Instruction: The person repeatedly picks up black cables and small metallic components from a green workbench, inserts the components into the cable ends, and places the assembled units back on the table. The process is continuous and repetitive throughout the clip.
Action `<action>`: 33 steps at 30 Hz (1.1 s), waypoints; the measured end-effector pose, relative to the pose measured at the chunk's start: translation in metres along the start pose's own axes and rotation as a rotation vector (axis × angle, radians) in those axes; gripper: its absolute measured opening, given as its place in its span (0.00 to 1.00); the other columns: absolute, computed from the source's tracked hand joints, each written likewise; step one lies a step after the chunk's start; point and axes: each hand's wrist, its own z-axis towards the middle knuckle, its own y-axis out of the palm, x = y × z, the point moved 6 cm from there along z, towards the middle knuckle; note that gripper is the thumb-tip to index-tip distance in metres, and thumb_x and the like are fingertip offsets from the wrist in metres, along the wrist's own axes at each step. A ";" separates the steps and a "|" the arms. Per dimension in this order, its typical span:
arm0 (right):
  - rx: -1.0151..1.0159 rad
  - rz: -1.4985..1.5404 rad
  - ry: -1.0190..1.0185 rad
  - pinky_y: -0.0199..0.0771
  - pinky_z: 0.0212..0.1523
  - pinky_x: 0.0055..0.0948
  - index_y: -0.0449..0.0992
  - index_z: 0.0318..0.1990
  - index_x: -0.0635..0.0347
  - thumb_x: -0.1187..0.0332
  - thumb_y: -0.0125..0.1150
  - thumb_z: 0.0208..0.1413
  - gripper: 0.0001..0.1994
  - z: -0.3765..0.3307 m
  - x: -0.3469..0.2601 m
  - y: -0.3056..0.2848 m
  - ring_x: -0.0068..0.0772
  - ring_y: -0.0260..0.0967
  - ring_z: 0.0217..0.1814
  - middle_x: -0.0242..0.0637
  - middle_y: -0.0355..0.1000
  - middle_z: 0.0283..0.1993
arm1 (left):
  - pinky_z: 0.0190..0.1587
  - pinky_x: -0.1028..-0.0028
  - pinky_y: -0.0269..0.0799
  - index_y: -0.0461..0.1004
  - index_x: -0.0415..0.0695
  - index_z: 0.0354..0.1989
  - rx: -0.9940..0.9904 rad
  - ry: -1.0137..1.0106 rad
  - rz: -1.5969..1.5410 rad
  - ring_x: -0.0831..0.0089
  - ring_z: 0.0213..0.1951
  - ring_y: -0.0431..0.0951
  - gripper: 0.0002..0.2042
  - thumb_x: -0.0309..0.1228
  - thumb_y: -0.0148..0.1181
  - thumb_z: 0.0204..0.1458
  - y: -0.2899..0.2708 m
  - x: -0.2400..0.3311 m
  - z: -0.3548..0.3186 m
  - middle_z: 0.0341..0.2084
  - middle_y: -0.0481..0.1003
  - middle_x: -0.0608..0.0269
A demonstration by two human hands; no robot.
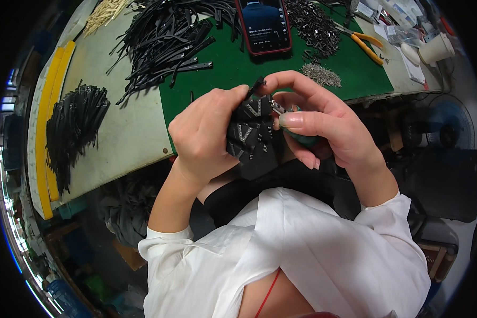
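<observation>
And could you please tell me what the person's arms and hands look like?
The white sleeves are loose and end well short of the wrists. The left hand and right hand wear no gloves, and no watch or bracelet shows at either wrist. The right thumbnail looks smooth and glossy.

The loose white shirt has sleeves ending near the elbows. A thin red cord shows in its open neckline; the legwear is black.

Workshop; pliers (orange-handled); parts heap
</observation>
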 end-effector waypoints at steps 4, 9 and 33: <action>0.028 0.099 0.045 0.57 0.13 0.14 0.66 0.59 0.57 0.66 0.54 0.63 0.18 -0.001 0.003 0.002 0.17 0.64 0.15 0.36 0.70 0.39 | 0.23 0.72 0.72 0.76 0.33 0.39 0.010 0.066 0.026 0.62 0.21 0.77 0.19 0.28 0.71 0.37 0.002 0.000 -0.002 0.21 0.75 0.56; 0.105 -0.177 -0.104 0.56 0.15 0.15 0.62 0.55 0.61 0.63 0.48 0.68 0.15 0.002 0.007 -0.001 0.13 0.60 0.14 0.31 0.71 0.26 | 0.24 0.69 0.73 0.77 0.34 0.39 -0.057 0.064 0.037 0.60 0.22 0.78 0.21 0.28 0.71 0.34 0.002 -0.001 -0.001 0.22 0.75 0.55; 0.534 -1.109 -0.402 0.73 0.35 0.37 0.66 0.57 0.58 0.67 0.65 0.53 0.24 -0.016 0.004 -0.057 0.47 0.76 0.32 0.45 0.73 0.33 | 0.41 0.57 0.78 0.81 0.40 0.30 -0.688 -0.461 0.650 0.49 0.37 0.82 0.09 0.30 0.62 0.40 0.040 -0.187 0.040 0.30 0.80 0.45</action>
